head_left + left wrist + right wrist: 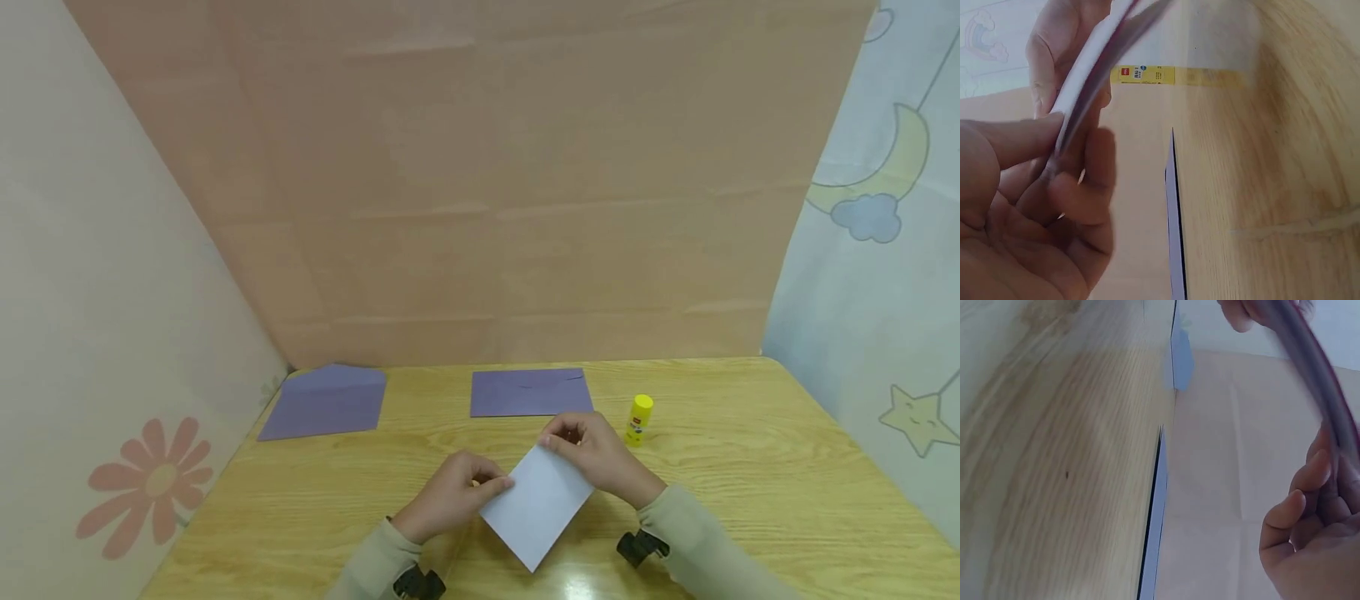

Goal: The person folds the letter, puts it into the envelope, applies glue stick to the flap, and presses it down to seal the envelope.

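A white card is held above the table, turned so that one corner points toward me. My left hand pinches its left corner, thumb on the white face and fingers behind. At the far corner my right hand pinches it the same way. In the left wrist view the card appears edge-on, with a dark purplish underside and a reddish edge. The right wrist view shows that dark side, slightly bowed and blurred. Just beyond the right hand lies a purple envelope, its flap closed.
Another purple envelope lies at the far left, its flap pointing to the back. A yellow glue stick stands upright right of the middle envelope. The wooden table ends at a tan back wall, with patterned sheets on both sides.
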`<action>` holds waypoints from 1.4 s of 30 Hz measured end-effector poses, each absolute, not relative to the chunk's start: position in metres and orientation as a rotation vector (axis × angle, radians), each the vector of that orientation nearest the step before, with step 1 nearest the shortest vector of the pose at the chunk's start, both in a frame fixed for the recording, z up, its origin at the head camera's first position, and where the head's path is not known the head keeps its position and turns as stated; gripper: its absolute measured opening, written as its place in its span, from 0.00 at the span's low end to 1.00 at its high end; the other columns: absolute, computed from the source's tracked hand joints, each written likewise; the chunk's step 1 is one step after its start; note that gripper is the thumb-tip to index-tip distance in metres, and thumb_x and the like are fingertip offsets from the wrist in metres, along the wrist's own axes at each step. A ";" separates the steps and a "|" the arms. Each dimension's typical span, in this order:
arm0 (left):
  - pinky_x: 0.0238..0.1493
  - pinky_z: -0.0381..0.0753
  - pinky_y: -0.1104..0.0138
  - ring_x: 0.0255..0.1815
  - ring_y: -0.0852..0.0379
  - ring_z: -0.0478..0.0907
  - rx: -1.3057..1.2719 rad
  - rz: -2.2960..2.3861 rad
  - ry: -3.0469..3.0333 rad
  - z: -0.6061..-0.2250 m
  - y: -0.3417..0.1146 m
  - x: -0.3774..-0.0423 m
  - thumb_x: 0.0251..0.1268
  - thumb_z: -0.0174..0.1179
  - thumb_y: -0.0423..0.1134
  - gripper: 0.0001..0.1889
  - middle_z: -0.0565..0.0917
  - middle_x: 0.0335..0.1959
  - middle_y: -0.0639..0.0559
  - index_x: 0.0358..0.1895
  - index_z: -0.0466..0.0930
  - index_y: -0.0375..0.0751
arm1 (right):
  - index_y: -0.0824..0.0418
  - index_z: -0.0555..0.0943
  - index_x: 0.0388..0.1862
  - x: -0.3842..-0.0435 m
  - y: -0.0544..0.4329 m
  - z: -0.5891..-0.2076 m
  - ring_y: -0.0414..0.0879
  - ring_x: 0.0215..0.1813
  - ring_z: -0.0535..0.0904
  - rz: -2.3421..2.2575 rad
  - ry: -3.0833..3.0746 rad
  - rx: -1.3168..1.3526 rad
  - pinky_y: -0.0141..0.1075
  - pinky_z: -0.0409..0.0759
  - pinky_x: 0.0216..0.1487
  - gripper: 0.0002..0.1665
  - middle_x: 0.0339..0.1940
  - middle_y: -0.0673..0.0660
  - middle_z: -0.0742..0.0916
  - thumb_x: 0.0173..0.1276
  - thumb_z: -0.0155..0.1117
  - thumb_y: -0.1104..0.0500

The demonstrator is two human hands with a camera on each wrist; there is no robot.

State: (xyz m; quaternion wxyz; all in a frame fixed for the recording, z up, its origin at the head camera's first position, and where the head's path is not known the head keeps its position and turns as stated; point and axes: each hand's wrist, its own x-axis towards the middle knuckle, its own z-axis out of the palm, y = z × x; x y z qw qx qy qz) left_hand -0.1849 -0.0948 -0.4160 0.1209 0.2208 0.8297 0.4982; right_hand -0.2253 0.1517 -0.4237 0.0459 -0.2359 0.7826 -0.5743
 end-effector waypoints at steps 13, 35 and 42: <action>0.33 0.83 0.68 0.34 0.62 0.82 0.574 1.469 2.501 -0.419 -0.101 -0.189 0.70 0.63 0.46 0.10 0.87 0.33 0.56 0.36 0.90 0.46 | 0.64 0.85 0.34 -0.230 0.172 -0.429 0.48 0.26 0.85 -1.680 2.317 -0.683 0.43 0.85 0.27 0.14 0.28 0.57 0.87 0.72 0.66 0.53; 0.21 0.68 0.71 0.14 0.63 0.61 0.406 1.625 2.476 -0.416 -0.120 -0.196 0.74 0.58 0.49 0.15 0.87 0.27 0.47 0.36 0.84 0.42 | 0.62 0.87 0.37 -0.238 0.194 -0.425 0.53 0.35 0.82 -1.565 2.296 -0.636 0.41 0.82 0.38 0.15 0.33 0.60 0.86 0.72 0.65 0.51; 0.26 0.75 0.66 0.25 0.52 0.75 0.384 1.686 2.406 -0.418 -0.122 -0.197 0.74 0.58 0.47 0.16 0.86 0.28 0.46 0.37 0.81 0.36 | 0.62 0.86 0.38 -0.238 0.196 -0.426 0.50 0.33 0.80 -1.544 2.334 -0.647 0.37 0.79 0.34 0.15 0.29 0.64 0.86 0.73 0.64 0.51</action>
